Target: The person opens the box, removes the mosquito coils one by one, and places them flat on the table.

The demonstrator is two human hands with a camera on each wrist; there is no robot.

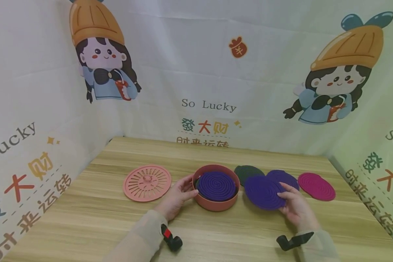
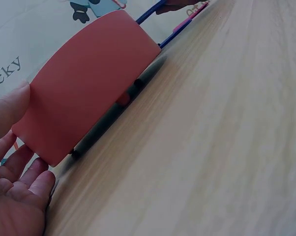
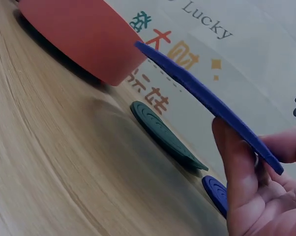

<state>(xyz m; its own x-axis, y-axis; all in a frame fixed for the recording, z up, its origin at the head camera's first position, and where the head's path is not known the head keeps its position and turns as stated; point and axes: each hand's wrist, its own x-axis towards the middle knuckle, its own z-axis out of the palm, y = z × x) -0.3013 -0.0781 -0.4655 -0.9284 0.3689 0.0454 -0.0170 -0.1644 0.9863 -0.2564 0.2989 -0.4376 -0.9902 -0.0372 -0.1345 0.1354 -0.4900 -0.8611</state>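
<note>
A round terracotta-red mosquito coil holder (image 1: 216, 205) stands on the table with its top uncovered. Inside it lies a purple mosquito coil (image 1: 217, 186). My left hand (image 1: 177, 198) grips the holder's left side; in the left wrist view the thumb presses its wall (image 2: 89, 83) and the other fingers are near its lower edge. Just right of the holder, my right hand (image 1: 294, 207) pinches another purple mosquito coil (image 1: 263, 193) by its right edge. The right wrist view shows this coil (image 3: 207, 98) tilted, raised above the table, between thumb and fingers.
The holder's pink slotted lid (image 1: 134, 189) lies flat at the left. Behind the raised coil are a dark green coil (image 1: 249, 171) and more purple coil (image 1: 283, 177). Magenta coils (image 1: 316, 186) lie farther right. A printed cloth (image 1: 163, 72) hangs around the wooden table (image 1: 216, 236).
</note>
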